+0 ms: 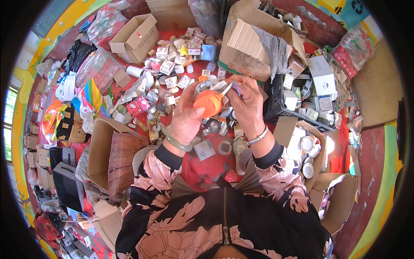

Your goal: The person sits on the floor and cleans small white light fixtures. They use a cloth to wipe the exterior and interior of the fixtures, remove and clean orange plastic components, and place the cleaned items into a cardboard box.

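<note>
In front of my chest, my left hand (185, 123) is wrapped round a rounded orange plastic object (208, 104), its thumb pressed on the near side. A short white stem (227, 89) sticks up from the object's right side; I cannot make out its exact kind. My right hand (250, 108) is closed beside that stem, its fingertips pinched at the stem's upper end. A thin blue stick (236, 88) shows by the right fingers; whether they grip it is unclear. Beneath both hands lies a heap of small boxes, bottles and round metallic pieces (213, 127).
An open cardboard box (116, 159) stands at the left, and a large carton (246, 47) at the back. To the right are a black crate (297, 114) of small boxes and a carton with white round items (307, 144). Loose goods (168, 67) cover the red floor.
</note>
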Demonstrator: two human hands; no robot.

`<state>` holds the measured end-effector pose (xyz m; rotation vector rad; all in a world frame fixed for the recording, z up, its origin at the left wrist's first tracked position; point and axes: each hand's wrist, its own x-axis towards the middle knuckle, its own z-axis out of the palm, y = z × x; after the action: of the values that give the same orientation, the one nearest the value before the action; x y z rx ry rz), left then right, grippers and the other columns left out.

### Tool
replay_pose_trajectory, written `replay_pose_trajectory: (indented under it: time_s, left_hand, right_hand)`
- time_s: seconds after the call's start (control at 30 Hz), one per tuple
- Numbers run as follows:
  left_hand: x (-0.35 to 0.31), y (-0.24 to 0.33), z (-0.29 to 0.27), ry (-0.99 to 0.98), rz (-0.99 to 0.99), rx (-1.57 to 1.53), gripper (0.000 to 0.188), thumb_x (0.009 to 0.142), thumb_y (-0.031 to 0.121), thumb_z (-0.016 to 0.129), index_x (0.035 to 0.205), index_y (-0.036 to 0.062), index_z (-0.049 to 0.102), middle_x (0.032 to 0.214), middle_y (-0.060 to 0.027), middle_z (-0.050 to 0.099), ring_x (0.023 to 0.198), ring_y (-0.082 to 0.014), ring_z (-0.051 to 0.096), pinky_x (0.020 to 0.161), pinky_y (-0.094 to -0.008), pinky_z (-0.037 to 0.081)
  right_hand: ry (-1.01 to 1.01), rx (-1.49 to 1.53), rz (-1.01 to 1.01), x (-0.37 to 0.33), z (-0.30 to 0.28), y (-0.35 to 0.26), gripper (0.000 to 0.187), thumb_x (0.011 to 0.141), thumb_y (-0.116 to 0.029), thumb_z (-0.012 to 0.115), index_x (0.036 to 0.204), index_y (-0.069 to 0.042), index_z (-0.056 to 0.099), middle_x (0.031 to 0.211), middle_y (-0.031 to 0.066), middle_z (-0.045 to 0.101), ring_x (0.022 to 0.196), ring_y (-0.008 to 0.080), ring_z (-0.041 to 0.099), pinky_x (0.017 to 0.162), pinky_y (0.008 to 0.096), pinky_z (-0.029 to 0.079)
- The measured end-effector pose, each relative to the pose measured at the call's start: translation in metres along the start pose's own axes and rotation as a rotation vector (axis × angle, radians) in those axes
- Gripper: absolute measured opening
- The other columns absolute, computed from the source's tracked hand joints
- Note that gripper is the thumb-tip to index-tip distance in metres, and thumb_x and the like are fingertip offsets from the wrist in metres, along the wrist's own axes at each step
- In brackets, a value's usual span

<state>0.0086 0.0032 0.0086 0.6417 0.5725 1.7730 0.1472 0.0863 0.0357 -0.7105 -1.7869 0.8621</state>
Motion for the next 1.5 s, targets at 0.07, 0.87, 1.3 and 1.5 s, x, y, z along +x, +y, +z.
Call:
replay_pose_trajectory:
  time_s: [0.07, 0.87, 1.3, 1.5]
  left_hand:
    - [0.002, 0.000, -0.007, 0.017, 0.030, 0.014, 0.071, 0.070, 0.013, 0.071, 0.130, -0.0023, 0.036, 0.122, -0.0137, 0.049, 0.113, -0.0259, 0.050, 0.099, -0.0393, 0.039]
    - [-0.003, -0.010, -0.010, 0.036, -0.055, -0.102, 0.060, 0.073, 0.006, 0.067, 0.126, -0.0021, 0.041, 0.117, -0.0114, 0.053, 0.109, -0.0230, 0.053, 0.096, -0.0372, 0.041]
    - [0.006, -0.010, -0.036, 0.205, 0.005, -0.108, 0.046, 0.078, 0.019, 0.062, 0.119, 0.0024, 0.050, 0.117, -0.0098, 0.055, 0.111, -0.0258, 0.050, 0.096, -0.0415, 0.038]
    - [0.009, 0.002, -0.031, 0.116, 0.097, -0.188, 0.048, 0.075, 0.017, 0.066, 0.119, 0.0031, 0.051, 0.120, -0.0102, 0.054, 0.114, -0.0267, 0.049, 0.098, -0.0449, 0.037]
  right_hand:
    - [-0.081, 0.308, 0.334, -0.002, 0.003, -0.008, 0.021, 0.073, 0.004, 0.060, 0.093, -0.002, 0.066, 0.098, 0.0102, 0.058, 0.091, 0.0250, 0.054, 0.076, 0.0332, 0.045]
    - [0.078, -0.103, -0.047, -0.008, 0.014, 0.031, 0.013, 0.068, 0.002, 0.068, 0.080, -0.004, 0.066, 0.081, 0.0070, 0.058, 0.076, 0.0230, 0.055, 0.067, 0.0296, 0.046]
    - [-0.208, -0.240, -0.021, -0.027, 0.029, 0.026, 0.006, 0.072, -0.002, 0.060, 0.074, -0.003, 0.065, 0.074, 0.0112, 0.059, 0.070, 0.0295, 0.058, 0.062, 0.0365, 0.047]
    - [-0.048, 0.912, 0.724, 0.006, -0.022, 0.040, 0.012, 0.083, -0.003, 0.054, 0.090, 0.001, 0.064, 0.083, 0.0073, 0.065, 0.071, 0.0159, 0.063, 0.062, 0.0282, 0.052]
